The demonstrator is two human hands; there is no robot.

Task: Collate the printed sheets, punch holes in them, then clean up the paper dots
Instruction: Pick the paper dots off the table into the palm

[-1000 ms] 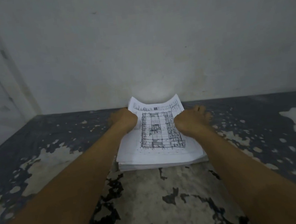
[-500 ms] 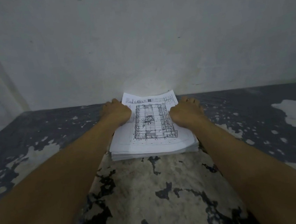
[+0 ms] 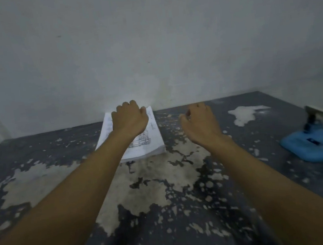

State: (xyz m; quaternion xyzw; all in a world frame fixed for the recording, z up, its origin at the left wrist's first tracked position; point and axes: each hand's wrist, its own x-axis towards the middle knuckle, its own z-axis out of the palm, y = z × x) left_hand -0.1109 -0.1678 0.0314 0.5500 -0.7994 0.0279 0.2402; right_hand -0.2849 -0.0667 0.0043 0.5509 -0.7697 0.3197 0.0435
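A: What's the biggest thing there?
B: A dark grey worktop with worn pale patches (image 3: 147, 183), set against a whitish wall (image 3: 148, 44).
A: And the papers?
B: A thick white stack of printed sheets (image 3: 154, 141) lies near the wall. The left hand (image 3: 129, 118) rests on its far end, fingers curled over the edge.
A: The other hand?
B: The right hand (image 3: 199, 122) hovers beside the stack, fingers loosely curled, holding nothing. A blue hole punch (image 3: 316, 144) sits far right.
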